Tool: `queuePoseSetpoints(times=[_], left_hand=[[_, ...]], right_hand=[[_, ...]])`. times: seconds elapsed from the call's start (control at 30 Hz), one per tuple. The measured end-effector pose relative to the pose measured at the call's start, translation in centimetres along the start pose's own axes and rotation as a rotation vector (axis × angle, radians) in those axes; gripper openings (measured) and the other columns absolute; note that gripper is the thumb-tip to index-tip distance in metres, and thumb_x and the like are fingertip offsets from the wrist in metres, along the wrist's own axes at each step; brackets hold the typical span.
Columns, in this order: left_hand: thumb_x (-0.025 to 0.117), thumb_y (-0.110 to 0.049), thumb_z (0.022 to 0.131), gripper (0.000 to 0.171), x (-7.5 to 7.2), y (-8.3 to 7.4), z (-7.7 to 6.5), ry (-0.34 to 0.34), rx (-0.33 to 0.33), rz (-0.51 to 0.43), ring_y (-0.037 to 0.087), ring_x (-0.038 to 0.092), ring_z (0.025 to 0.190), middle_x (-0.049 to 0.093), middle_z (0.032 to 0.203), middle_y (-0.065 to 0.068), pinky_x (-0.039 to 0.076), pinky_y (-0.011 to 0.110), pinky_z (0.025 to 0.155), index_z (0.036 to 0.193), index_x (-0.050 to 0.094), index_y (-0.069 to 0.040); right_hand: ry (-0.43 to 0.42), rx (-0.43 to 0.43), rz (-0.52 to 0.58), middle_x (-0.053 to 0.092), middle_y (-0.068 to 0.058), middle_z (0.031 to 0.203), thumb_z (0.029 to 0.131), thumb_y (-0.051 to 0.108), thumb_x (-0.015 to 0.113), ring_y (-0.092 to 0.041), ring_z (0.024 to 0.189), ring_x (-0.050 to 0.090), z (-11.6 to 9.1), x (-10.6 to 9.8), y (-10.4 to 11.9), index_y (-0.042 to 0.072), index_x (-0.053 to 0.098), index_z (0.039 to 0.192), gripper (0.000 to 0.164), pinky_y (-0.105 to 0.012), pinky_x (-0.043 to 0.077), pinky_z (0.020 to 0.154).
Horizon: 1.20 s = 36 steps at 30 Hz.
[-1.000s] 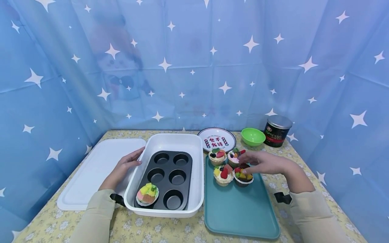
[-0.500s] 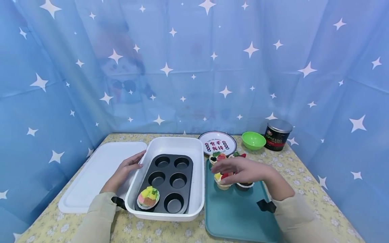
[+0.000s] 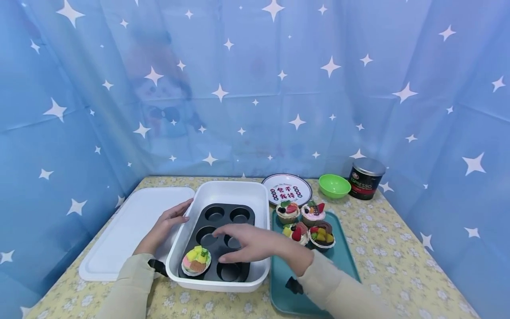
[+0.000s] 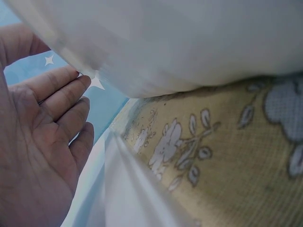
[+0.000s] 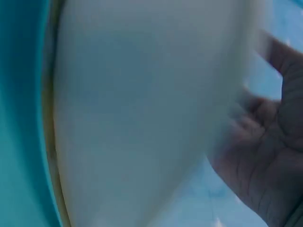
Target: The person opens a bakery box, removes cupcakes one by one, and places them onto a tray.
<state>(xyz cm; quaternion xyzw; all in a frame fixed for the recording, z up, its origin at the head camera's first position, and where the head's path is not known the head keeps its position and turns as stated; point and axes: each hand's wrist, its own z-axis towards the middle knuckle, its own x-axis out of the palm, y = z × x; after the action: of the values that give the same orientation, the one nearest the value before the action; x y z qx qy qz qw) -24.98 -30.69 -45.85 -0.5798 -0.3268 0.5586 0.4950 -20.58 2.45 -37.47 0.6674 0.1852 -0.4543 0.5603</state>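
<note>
A white rectangular tub [image 3: 260, 208] holds a dark muffin pan [image 3: 223, 228] with round wells. One cupcake [image 3: 196, 260] with yellow, pink and brown topping sits in the pan's near left well. My left hand [image 3: 167, 223] rests at the tub's left side with relaxed fingers; in the left wrist view its fingertips reach the tub's wall. Over the middle of the pan is my right hand [image 3: 251, 243], thumb and fingers spread, nothing between them. It partly covers the right-hand wells. Several fruit-topped cupcakes [image 3: 322, 235] stand together on a teal tray [image 3: 346, 254] to the right.
A white flat lid or board [image 3: 115, 239] lies left of the tub. Behind the tray are a plate with red characters [image 3: 287, 188], a green bowl [image 3: 334, 186] and a black espresso can [image 3: 365, 179]. A blue starry curtain [image 3: 255, 88] encloses the table.
My right hand has moved left from above the cupcakes on the tray to above the muffin pan, carrying nothing. My left hand has stayed at the tub's side.
</note>
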Motion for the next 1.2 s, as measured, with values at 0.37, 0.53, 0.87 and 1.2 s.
queuePoseSetpoints(times=[0.37,0.53,0.87,1.2], left_hand=[[0.058,-0.019,0.099,0.06,0.6,0.0,0.3,0.008,0.013,0.018,0.031,0.019,0.152,0.029,0.164,0.006,0.014,0.061,0.119,0.156,0.04,-0.02],[0.058,-0.019,0.099,0.06,0.5,-0.2,0.1,0.005,0.001,0.031,0.032,0.019,0.152,0.029,0.163,0.006,0.013,0.062,0.119,0.156,0.04,-0.021],[0.058,-0.02,0.099,0.061,0.1,-0.3,-0.1,-0.008,0.002,0.039,0.031,0.018,0.152,0.028,0.164,0.006,0.013,0.061,0.119,0.157,0.039,-0.018],[0.058,-0.019,0.099,0.061,0.0,-0.2,0.1,0.0,0.001,0.038,0.033,0.018,0.152,0.028,0.164,0.008,0.013,0.063,0.118,0.157,0.038,-0.018]], right_hand=[[0.008,0.063,-0.029,0.051,0.001,0.147,0.096,0.049,0.064,-0.007,0.133,0.048,3.2,4.0,1.0,0.011,0.039,0.153,0.073,-0.026,0.043,0.106],[0.002,0.058,-0.027,0.05,0.005,0.146,0.095,0.047,0.066,-0.004,0.131,0.048,2.8,4.8,0.6,0.013,0.038,0.154,0.073,-0.026,0.042,0.106],[-0.015,0.064,-0.118,0.047,0.0,0.15,0.095,0.042,0.068,-0.009,0.135,0.045,3.4,5.6,0.7,0.009,0.034,0.155,0.076,-0.027,0.041,0.108],[-0.087,0.106,-0.231,0.053,0.003,0.142,0.093,0.049,0.069,-0.01,0.131,0.048,4.6,6.4,0.9,0.013,0.045,0.149,0.071,-0.026,0.042,0.106]])
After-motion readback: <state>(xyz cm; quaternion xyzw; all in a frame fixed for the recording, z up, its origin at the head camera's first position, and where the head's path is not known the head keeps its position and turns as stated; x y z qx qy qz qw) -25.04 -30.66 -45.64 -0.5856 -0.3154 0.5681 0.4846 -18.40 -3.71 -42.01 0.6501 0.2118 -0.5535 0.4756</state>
